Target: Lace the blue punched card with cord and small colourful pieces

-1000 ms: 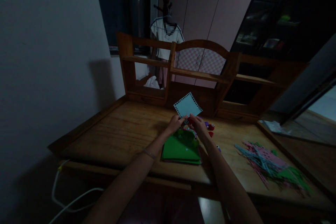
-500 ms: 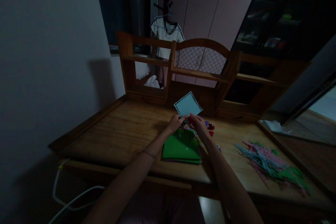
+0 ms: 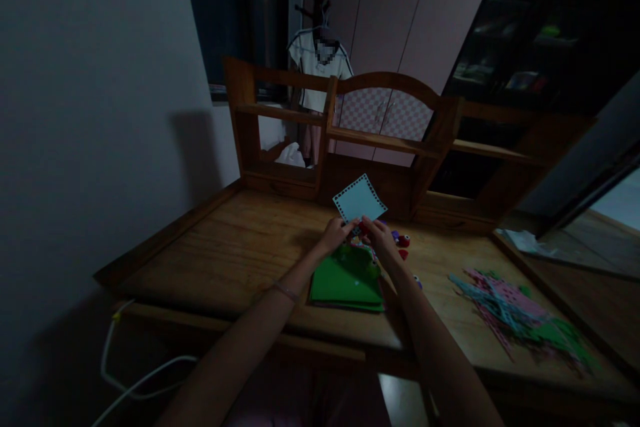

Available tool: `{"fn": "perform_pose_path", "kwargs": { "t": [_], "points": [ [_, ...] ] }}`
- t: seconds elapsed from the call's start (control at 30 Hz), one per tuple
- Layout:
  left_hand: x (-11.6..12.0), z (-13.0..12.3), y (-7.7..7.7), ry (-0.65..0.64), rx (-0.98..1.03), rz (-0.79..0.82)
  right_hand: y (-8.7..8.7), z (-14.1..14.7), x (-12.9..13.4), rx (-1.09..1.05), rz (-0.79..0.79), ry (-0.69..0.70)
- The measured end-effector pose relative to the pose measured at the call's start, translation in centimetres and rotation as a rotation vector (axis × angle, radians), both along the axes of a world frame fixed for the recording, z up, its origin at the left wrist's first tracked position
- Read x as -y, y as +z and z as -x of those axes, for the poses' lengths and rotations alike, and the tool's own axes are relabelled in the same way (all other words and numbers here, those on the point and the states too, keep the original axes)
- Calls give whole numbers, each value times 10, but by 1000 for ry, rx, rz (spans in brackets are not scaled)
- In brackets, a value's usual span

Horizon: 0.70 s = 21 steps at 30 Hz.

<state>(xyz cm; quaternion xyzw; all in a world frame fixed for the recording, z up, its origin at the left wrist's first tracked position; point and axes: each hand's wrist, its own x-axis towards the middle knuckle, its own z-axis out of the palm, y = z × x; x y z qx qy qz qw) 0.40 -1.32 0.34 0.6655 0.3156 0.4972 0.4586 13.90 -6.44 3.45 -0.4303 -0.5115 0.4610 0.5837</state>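
A person's left hand [image 3: 336, 235] pinches the near corner of a pale blue sheet [image 3: 360, 200] with a dark-dotted border, while the right hand [image 3: 380, 237] closes its fingers on a small red piece [image 3: 363, 228] at that corner. The sheet spreads just beyond this two-handed grip, above a wooden worktop [image 3: 225, 247], with a stack of green sheets [image 3: 345, 285] below and nearer. Right of the grip sits a googly-eyed red ornament [image 3: 403, 240]; farther right, a heap of multicolored strips [image 3: 517, 310].
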Motion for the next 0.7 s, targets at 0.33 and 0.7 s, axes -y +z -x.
{"fn": "perform_pose_path", "kwargs": {
  "t": [0.33,0.7],
  "points": [
    [-1,-1,-1,6,-27,-8,-2,0,0,-8,-46,-12],
    [3,-2,2,92,-69,16,-12,-7,-9,60,-20,54]
  ]
}}
